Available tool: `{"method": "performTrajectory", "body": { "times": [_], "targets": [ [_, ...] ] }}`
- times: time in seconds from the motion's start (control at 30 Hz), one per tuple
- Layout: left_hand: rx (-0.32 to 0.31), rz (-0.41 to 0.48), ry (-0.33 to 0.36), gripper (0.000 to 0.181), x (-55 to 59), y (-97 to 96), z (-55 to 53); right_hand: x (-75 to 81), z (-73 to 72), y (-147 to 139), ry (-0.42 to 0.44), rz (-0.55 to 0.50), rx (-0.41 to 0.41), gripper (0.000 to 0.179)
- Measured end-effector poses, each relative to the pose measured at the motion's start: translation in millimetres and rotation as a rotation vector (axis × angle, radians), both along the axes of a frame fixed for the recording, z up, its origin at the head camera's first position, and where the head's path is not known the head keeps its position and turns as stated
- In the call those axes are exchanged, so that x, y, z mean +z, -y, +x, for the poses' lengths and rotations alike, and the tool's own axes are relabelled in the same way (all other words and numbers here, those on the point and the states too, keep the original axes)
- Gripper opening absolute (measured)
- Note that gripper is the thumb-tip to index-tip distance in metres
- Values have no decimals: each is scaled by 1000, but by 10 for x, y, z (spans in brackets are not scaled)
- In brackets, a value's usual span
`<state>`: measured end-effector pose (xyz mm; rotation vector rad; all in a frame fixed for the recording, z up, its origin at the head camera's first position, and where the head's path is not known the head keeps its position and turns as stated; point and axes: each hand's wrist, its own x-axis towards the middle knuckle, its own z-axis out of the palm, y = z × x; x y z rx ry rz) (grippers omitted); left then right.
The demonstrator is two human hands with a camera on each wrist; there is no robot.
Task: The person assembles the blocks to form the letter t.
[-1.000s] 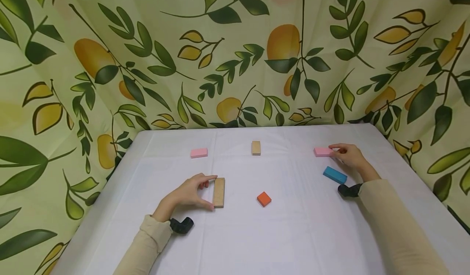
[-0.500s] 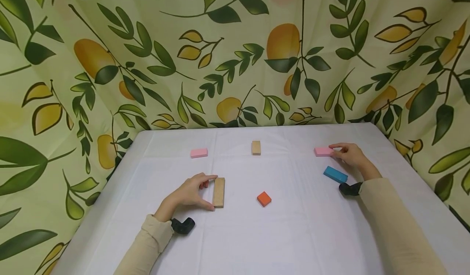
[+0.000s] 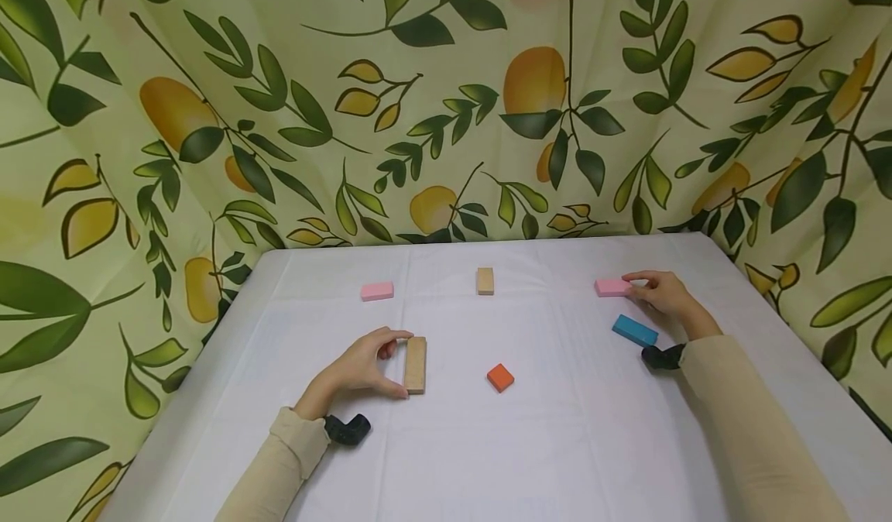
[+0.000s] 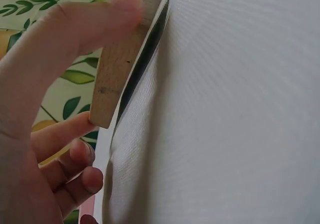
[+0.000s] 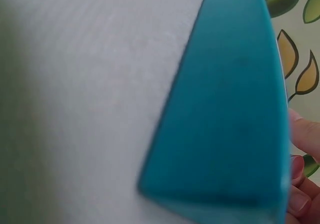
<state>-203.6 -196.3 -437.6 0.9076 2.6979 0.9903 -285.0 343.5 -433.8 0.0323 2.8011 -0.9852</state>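
Note:
On the left side of the table, my left hand point(image 3: 362, 363) spans a long wooden block point(image 3: 415, 365), index finger at its far end and thumb at its near end. The left wrist view shows this wooden block point(image 4: 120, 58) between thumb and index finger, the other fingers curled. At the back right, my right hand point(image 3: 662, 296) pinches the right end of a pink block point(image 3: 610, 287). Just in front of that hand lies a blue block point(image 3: 634, 330). The same blue block point(image 5: 225, 108) fills much of the right wrist view and hides the right hand's grip.
A second pink block point(image 3: 377, 291) lies at the back left and a short wooden block point(image 3: 485, 281) at the back middle. An orange-red block point(image 3: 500, 378) lies between the hands. The white cloth-covered table point(image 3: 488, 460) ends at a leaf-patterned curtain point(image 3: 446, 119).

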Motion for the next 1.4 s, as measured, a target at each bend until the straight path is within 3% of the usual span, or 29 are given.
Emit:
{"method": "performTrajectory", "body": {
  "times": [0.37, 0.87, 1.4],
  "targets": [
    [1, 20, 24, 84, 37, -56, -36, -17, -23, -23, 5, 3, 1, 51],
    [4, 68, -3, 85, 50, -217, -146, -21, -16, -20, 9, 3, -17, 54],
    [26, 57, -2, 85, 112, -414, -248, -8, -4, -13, 29, -11, -28, 51]
  ]
}}
